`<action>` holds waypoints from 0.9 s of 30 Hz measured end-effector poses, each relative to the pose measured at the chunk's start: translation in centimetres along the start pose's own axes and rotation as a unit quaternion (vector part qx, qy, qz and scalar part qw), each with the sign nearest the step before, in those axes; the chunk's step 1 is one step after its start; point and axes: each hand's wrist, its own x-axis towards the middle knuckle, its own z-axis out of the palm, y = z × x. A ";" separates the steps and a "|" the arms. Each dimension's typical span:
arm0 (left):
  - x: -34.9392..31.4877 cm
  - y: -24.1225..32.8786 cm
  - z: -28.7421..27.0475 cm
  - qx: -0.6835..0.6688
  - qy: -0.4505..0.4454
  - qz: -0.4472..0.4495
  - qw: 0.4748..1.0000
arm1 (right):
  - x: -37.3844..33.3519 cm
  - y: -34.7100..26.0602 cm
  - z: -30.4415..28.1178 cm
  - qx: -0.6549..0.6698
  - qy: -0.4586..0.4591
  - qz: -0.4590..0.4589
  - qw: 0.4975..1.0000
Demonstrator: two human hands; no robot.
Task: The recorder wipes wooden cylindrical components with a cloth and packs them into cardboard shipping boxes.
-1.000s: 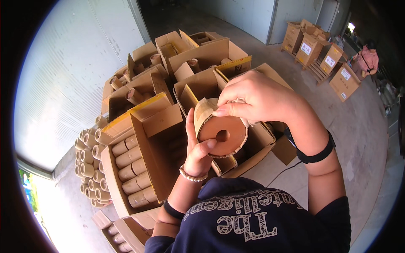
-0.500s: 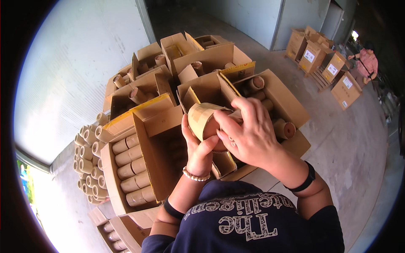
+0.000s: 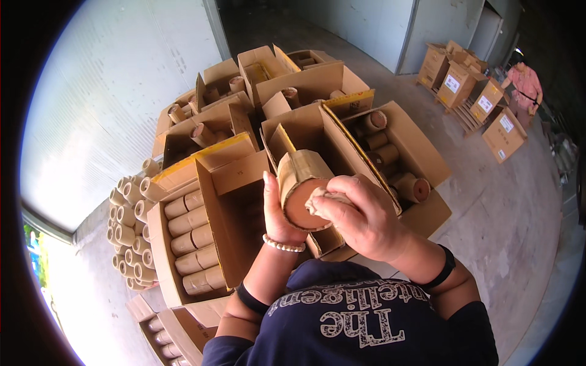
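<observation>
My left hand (image 3: pixel 279 213) is wrapped round the side of a cardboard-covered cylinder (image 3: pixel 300 166) and holds it tilted, its round reddish-brown end facing me. Pinched in the fingers of my right hand (image 3: pixel 369 222) is a crumpled pale beige wad (image 3: pixel 323 200), which looks like cloth or paper. It touches the reddish end near its right side. Beneath my hands stands an open divided carton (image 3: pixel 332 139). To the left, another carton (image 3: pixel 163 262) holds rows of similar cylinders (image 3: pixel 196 244). The cylinder's underside is hidden.
Several open cartons (image 3: pixel 210 158) stand packed together ahead, with flaps raised. A pile of hollow tubes (image 3: pixel 129 235) rises at the left beside a pale wall (image 3: pixel 122 91). At the far right, a person in pink (image 3: pixel 525 85) stands beside cartons (image 3: pixel 458 82) on a pallet (image 3: pixel 465 113).
My right hand has shifted slightly down and right, and the crumpled wad now shows against the cylinder's end. More of that reddish end is visible. The distant person has turned.
</observation>
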 end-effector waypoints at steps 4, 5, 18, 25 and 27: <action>1.4 -0.9 -1.4 -0.026 -0.025 0.012 0.999 | 1.1 -0.3 1.2 -0.044 -0.060 -0.013 0.997; 1.1 -0.9 -1.0 -0.025 -0.027 0.009 0.999 | 1.0 -0.5 1.2 -0.047 -0.059 -0.011 0.997; 1.1 0.6 -1.5 0.042 0.030 0.125 0.991 | -2.0 -0.3 0.6 -0.075 -0.051 0.197 0.976; 1.2 0.4 -1.6 -0.002 -0.050 0.047 0.998 | -1.8 0.3 0.7 0.004 0.002 0.187 0.982; 1.4 0.1 -2.2 -0.002 -0.058 0.030 0.998 | -1.7 0.9 0.6 -0.007 0.029 0.178 0.984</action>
